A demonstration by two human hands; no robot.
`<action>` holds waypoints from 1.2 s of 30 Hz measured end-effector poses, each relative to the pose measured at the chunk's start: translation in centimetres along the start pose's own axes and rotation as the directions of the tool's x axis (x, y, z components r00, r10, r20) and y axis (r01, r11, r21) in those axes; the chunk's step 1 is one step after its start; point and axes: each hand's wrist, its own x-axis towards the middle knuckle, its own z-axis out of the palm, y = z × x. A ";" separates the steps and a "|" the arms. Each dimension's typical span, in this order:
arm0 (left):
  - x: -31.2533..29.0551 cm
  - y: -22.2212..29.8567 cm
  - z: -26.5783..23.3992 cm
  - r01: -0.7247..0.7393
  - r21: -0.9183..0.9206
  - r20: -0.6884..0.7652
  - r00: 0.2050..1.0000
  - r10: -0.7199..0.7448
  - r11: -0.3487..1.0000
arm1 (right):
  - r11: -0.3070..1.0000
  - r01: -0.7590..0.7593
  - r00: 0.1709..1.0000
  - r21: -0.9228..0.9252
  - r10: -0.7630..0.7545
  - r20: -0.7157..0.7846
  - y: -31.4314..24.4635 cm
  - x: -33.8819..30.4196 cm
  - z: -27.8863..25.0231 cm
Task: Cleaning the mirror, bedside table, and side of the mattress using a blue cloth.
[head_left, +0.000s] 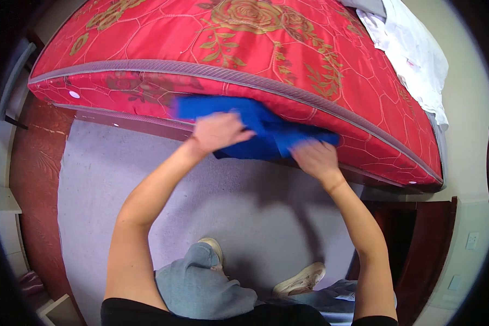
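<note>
- The left hand (218,132) is closed in a grip on the blue cloth (255,127), fingers curled over its upper fold, knuckles toward the camera.
- The right hand (316,157) lies on the cloth's lower right part, fingers bent onto it; whether its grip is closed round the fabric or only pressing, I cannot tell, since the hand is blurred.
- The cloth hangs against the side of the mattress (244,49), just below its grey piped edge, stretching from left of the left hand to just above the right hand.
- The mattress is red with gold rose patterns and sits raised over a grey bed base (119,179).
- A white sheet (413,54) is bunched at the mattress's far right corner.
- Both forearms reach up from the lower edge; below them show jeans-clad knees and two pale shoes (301,280).
- Dark red wooden bed framing (32,174) runs along the left.
</note>
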 end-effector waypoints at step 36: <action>-13.8 -0.2 7.9 0.316 -0.146 0.199 0.938 -0.285 0.938 | 0.990 0.095 0.994 0.105 -0.089 -0.063 -8.5 1.1 10.2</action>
